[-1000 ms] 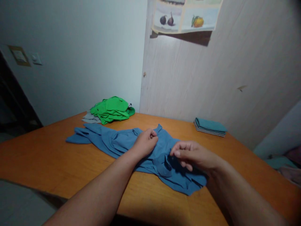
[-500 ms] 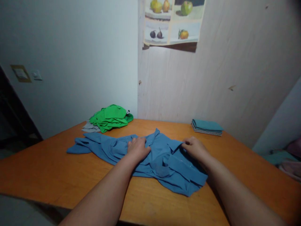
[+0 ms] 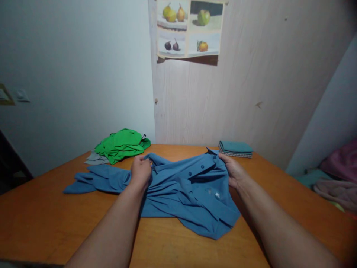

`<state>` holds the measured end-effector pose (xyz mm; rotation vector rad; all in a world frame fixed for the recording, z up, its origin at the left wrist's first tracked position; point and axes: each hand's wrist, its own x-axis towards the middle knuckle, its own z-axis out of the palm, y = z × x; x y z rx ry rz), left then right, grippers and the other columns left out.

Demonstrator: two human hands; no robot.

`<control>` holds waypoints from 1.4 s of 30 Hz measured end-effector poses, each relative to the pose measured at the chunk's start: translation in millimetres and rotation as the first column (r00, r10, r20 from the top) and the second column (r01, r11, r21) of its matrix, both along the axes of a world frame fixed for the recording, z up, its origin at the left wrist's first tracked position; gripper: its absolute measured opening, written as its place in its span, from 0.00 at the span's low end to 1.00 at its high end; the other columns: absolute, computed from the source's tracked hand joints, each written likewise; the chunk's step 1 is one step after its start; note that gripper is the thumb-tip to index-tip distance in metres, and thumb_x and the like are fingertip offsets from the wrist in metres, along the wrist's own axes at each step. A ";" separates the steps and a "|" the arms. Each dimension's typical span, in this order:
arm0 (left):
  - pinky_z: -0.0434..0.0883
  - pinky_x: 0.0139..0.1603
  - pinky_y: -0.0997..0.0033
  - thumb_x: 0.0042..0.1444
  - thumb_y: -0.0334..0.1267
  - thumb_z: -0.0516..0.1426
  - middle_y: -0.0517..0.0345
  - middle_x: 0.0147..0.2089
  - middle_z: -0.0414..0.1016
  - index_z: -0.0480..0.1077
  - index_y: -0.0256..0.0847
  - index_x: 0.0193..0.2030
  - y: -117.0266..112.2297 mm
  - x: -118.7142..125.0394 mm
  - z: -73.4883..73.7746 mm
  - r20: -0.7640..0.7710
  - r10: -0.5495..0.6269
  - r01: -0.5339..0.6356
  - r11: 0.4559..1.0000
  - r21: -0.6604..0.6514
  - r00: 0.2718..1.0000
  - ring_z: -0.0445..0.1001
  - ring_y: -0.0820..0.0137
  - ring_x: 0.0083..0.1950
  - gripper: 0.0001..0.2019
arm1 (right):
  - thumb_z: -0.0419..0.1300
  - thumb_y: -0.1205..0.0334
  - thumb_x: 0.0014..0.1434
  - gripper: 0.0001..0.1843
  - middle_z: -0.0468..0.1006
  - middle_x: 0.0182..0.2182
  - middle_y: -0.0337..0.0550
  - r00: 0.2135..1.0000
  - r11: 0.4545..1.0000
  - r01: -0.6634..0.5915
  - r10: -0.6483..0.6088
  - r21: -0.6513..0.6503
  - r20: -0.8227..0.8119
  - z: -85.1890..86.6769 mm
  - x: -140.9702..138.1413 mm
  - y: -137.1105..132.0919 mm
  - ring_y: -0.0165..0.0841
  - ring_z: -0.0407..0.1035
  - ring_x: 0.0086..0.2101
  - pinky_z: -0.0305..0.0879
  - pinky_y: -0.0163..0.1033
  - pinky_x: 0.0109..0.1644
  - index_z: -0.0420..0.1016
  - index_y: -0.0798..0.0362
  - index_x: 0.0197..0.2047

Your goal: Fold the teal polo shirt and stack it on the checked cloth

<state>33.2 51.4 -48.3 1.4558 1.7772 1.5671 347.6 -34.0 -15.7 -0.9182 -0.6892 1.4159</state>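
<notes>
Wooden bench [image 3: 41, 227] across the lower frame, blue shirt [image 3: 173, 193] rumpled over its middle.
A fruit poster [image 3: 189, 31] hangs at top centre; a green garment [image 3: 122, 143] lies heaped left of centre, at the back of the bench; a folded cloth stack [image 3: 235, 148] sits right of centre; the left hand [image 3: 140, 173], mid-frame, has its fingers curled closed on the shirt; the right hand [image 3: 233, 172], right of centre, pinches its upper edge between thumb and fingers; dark buttons [image 3: 202, 166] show near that edge.
</notes>
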 end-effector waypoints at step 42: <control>0.76 0.43 0.63 0.47 0.46 0.69 0.60 0.29 0.77 0.70 0.39 0.39 -49.4 35.7 27.7 0.669 -0.580 0.526 0.789 0.318 0.465 0.80 0.65 0.36 0.18 | 0.73 0.57 0.43 0.18 0.79 0.25 0.37 0.839 0.945 -0.325 0.310 -0.044 0.447 -2.9 -25.3 -23.8 0.27 0.69 0.22 0.64 0.32 0.28 0.74 0.54 0.34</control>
